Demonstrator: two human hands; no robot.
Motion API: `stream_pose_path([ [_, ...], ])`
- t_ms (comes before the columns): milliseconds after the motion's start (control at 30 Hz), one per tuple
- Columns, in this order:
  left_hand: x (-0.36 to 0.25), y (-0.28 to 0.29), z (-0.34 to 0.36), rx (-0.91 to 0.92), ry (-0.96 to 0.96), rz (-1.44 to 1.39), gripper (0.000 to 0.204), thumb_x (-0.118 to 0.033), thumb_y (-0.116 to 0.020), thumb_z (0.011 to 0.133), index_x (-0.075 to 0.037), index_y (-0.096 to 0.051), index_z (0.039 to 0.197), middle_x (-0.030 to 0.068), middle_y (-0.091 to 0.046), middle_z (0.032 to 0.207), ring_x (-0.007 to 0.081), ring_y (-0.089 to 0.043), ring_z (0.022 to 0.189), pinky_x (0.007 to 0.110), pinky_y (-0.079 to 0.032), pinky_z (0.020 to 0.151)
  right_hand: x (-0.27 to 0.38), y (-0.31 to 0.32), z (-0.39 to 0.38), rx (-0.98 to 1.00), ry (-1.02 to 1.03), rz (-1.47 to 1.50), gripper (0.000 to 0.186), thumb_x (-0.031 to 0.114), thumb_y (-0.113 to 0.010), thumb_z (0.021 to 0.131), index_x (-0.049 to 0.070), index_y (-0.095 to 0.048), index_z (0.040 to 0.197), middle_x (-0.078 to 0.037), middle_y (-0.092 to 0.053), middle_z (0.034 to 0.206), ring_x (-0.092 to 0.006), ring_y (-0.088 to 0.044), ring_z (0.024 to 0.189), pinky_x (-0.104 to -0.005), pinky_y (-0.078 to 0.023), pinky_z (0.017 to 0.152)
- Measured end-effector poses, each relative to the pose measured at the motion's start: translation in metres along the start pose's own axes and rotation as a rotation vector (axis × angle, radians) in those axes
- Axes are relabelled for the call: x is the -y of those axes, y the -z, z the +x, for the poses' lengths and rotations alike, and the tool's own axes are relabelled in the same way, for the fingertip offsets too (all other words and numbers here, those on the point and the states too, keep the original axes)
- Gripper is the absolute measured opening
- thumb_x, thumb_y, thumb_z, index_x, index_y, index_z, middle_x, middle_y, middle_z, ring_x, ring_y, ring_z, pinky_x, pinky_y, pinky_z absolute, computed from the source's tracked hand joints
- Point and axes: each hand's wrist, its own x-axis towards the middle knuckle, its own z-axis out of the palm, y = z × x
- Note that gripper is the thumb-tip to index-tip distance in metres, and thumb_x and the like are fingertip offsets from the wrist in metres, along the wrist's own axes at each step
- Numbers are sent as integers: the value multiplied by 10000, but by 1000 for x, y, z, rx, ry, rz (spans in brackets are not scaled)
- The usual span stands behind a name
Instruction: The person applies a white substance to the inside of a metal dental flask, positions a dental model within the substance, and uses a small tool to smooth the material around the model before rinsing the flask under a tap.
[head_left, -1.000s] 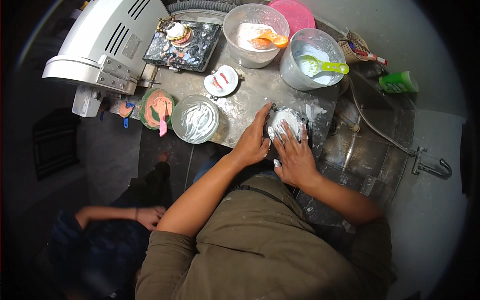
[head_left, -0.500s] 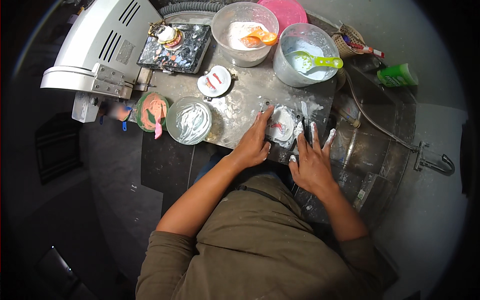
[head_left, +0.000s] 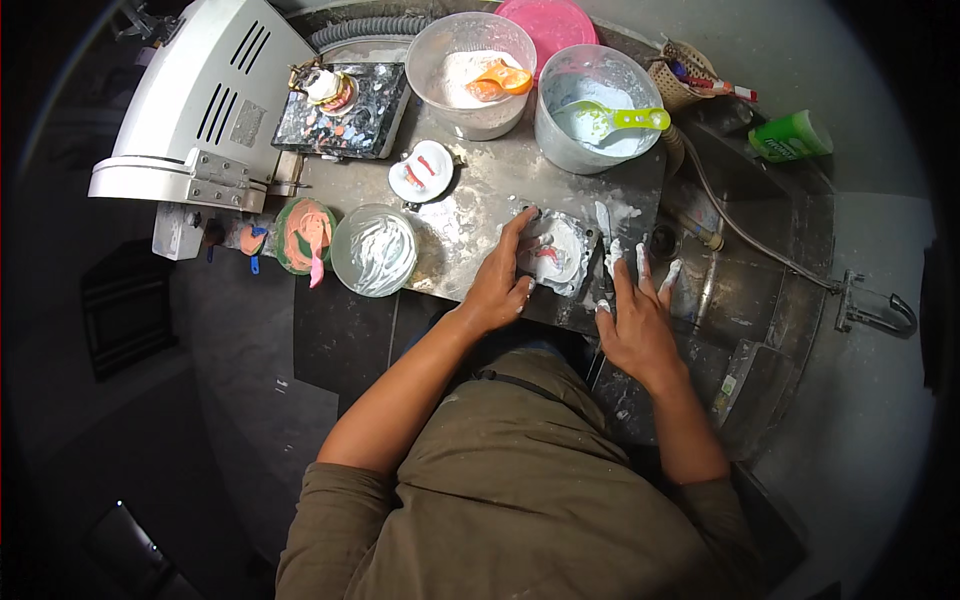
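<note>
A small metal denture flask [head_left: 584, 281] lies near the front edge of the metal worktop, filled with white plaster [head_left: 566, 246] that has a reddish piece set in it. My left hand [head_left: 497, 282] holds the flask from its left side, index finger along the far edge and thumb at the near edge. To the right of the flask lies a slim spatula [head_left: 603, 220] with white paste on its blade. Over its handle is my right hand [head_left: 640, 318], fingers spread and tips coated in plaster. Whether they touch the handle is unclear.
Behind stand a tub of pale powder [head_left: 470, 115] with an orange scoop and a tub of bluish powder [head_left: 560, 140] with a green scoop. A plaster-smeared bowl [head_left: 345, 262], a green bowl of pink paste [head_left: 290, 250] and a round plaster piece [head_left: 405, 178] sit left. A sink [head_left: 735, 200] lies right.
My right hand has shifted slightly nearer the spatula's handle, its thumb now beside it. My left hand stays at the flask. The whole view has shifted a little.
</note>
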Motion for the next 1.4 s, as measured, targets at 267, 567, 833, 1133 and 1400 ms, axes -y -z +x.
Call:
stream_pose_path([
  [267, 11, 2, -16, -1, -26, -211, 871, -445, -578, 952, 17, -157, 1557, 238, -266, 1593, 398, -296, 1481, 475, -260, 1211, -13, 1, 4, -17, -83, 68, 693, 173, -585, 873, -110, -332, 1452, -328, -517, 1378, -485, -282, 1451, -668, -90, 1172],
  [567, 3, 7, -33, 96, -6, 106, 857, -93, -532, 821, 7, -126, 1569, 264, -185, 1633, 395, -184, 1527, 474, -15, 1244, -19, -8, 8, -37, -84, 125, 687, 153, -596, 865, -98, -341, 1451, -334, -508, 1386, -502, -336, 1412, -652, -145, 1169],
  [833, 2, 1, -22, 50, -30, 191, 878, -179, -539, 830, 16, -110, 1571, 271, -204, 1623, 385, -183, 1529, 502, 4, 1242, -52, 1, 26, -133, -156, 369, 548, 120, -608, 879, -41, -494, 1391, -270, -598, 1320, -450, -536, 1277, -482, -393, 1095],
  [1133, 9, 3, 8, 59, -131, 141, 815, -436, -552, 914, 48, -278, 1510, 279, -394, 1475, 435, -415, 1348, 460, -309, 1146, -296, 35, -22, -919, -469, 1884, 335, 159, -518, 957, -68, -649, 1165, -205, -671, 1233, -332, -628, 1174, -461, -494, 1025],
  [1400, -24, -2, 31, -3, -73, 3, 997, -623, -651, 870, 25, -280, 1530, 232, -385, 1521, 338, -444, 1367, 475, -331, 1138, -368, 68, -69, -1348, -350, 2240, 362, 314, -575, 910, -33, -621, 1003, -196, -659, 1071, -360, -608, 1026, -493, -489, 944],
])
